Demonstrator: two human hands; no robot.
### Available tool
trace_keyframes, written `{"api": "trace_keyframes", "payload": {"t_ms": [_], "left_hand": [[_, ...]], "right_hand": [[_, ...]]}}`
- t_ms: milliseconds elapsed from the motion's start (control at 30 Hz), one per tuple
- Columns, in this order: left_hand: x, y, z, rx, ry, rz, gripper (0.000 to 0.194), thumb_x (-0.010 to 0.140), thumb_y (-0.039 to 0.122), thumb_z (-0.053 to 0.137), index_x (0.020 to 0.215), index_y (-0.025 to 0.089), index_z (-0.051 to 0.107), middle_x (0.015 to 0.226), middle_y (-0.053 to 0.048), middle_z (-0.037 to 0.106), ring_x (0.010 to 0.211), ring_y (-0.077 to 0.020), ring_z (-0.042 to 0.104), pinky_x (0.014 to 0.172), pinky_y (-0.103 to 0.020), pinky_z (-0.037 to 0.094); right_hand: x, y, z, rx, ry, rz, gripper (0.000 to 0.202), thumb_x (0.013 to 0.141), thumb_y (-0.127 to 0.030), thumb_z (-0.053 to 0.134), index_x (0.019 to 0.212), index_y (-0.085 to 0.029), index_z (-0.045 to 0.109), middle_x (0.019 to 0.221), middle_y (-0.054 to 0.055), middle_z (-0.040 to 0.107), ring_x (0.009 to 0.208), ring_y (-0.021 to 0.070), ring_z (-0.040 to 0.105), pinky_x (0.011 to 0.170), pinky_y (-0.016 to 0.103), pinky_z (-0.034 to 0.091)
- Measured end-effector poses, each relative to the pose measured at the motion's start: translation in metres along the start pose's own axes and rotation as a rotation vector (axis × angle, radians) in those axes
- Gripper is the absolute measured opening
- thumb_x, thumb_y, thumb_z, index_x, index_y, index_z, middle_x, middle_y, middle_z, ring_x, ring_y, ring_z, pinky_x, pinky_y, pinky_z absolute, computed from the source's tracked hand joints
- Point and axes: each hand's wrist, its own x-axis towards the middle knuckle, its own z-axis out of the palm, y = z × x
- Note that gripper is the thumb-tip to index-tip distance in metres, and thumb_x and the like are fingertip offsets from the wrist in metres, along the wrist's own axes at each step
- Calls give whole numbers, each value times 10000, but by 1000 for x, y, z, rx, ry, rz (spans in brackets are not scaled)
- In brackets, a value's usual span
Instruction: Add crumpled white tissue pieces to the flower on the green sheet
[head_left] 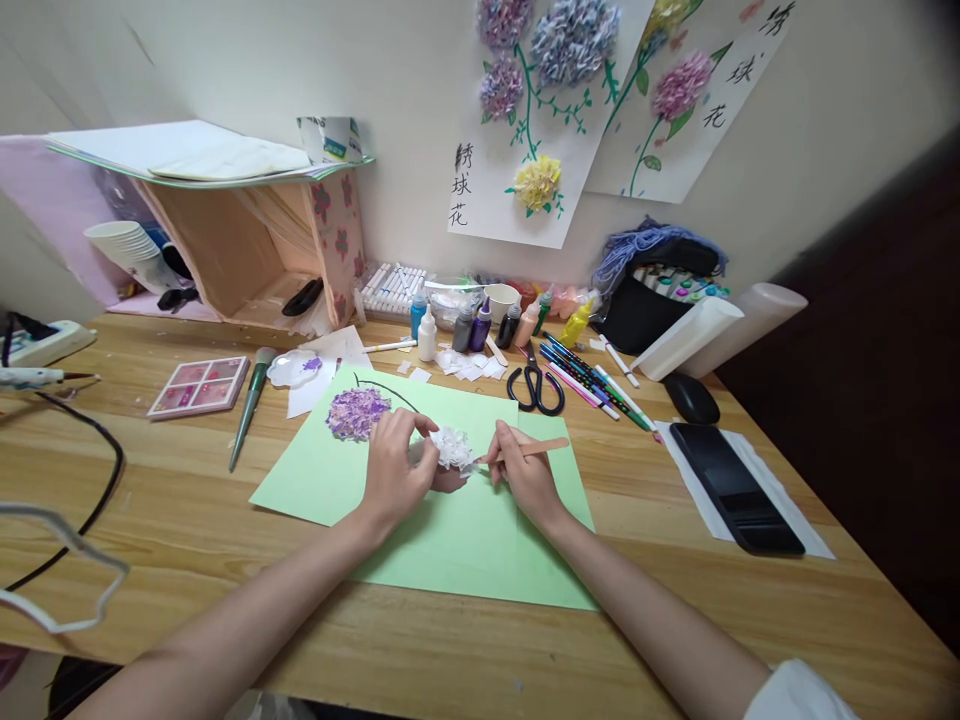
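My right hand (519, 475) is closed on a flat wooden craft stick (544, 447), held like a pen. The stick's tip end is at the right edge of a ruffled white paper flower (454, 448). That flower sits on a brownish patch (450, 482) over light green paper (442, 545). On the flower's left side is my left hand (397, 460), its curved thumb and index finger a little apart at the petals. A purple paper flower (358, 413) with a dark drawn stem lies on the green sheet, partly behind my left hand.
Behind the paper stand several paint bottles (480, 325), with white paper scraps (469, 365) before them. Black-handled scissors (535, 385) and pens (589, 380) lie right of these. A phone (735, 487) is far right; a brush (251, 405) and palette (201, 387) lie left.
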Motion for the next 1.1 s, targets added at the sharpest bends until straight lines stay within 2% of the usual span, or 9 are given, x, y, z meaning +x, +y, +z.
{"api": "trace_keyframes", "payload": {"t_ms": [333, 500, 800, 1000, 1100], "left_hand": [[0, -1, 0, -5, -3, 2, 114, 795, 124, 441, 810, 208, 516, 839, -25, 596, 809, -201, 490, 750, -364, 367], [0, -1, 0, 0, 6, 1, 109, 794, 125, 446, 806, 209, 514, 836, -22, 595, 814, -200, 490, 755, -359, 374], [-1, 0, -1, 4, 5, 1, 114, 802, 118, 444, 805, 207, 516, 838, -16, 594, 821, -198, 501, 761, -351, 373], [0, 0, 0, -9, 3, -2, 106, 809, 126, 441, 810, 207, 509, 840, -17, 587, 824, -198, 497, 767, -351, 366], [0, -1, 1, -13, 5, -15, 103, 803, 127, 444, 806, 205, 511, 840, -17, 586, 828, -198, 493, 771, -348, 363]], "right_hand": [[-1, 0, 1, -72, -48, -52, 460, 917, -517, 367, 622, -195, 513, 444, -41, 452, 452, 123, 476, 513, 242, 378], [-4, 1, -2, -83, 13, -91, 487, 926, -511, 341, 592, -196, 504, 438, -36, 449, 428, 119, 457, 479, 241, 358], [-1, -5, 1, -215, -104, -142, 445, 948, -443, 329, 612, -202, 494, 448, -43, 425, 451, 123, 445, 523, 247, 359], [-6, 0, -3, -152, -37, -180, 465, 948, -441, 314, 585, -203, 482, 433, -40, 405, 418, 121, 422, 488, 250, 357], [-8, 2, -4, -166, -47, -235, 474, 951, -424, 307, 570, -198, 477, 457, -32, 424, 437, 117, 431, 515, 251, 367]]}}
